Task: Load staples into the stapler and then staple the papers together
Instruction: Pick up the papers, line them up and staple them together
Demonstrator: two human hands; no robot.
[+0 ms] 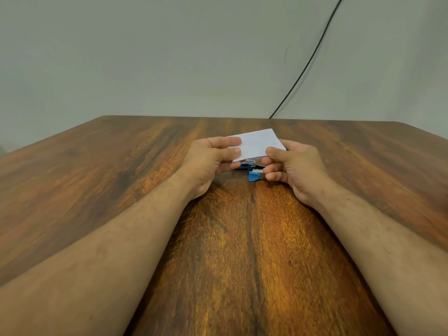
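Above the middle of the wooden tabletop (242, 238), the white papers (258, 144) are pinched by the left hand (213, 158) at their left edge and by the right hand (293, 166) at their right edge, both grips closed on them. Just under the papers, between the hands, a blue stapler (254, 172) is seen; its contact with the right fingers cannot be told. Behind, a black cable (312, 57) runs down the grey wall (145, 57).

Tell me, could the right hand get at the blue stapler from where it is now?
Probably yes. The right hand sits right beside the blue stapler, its lower fingers next to it. But its thumb and forefinger pinch the papers, shared with the left hand, so it isn't free.
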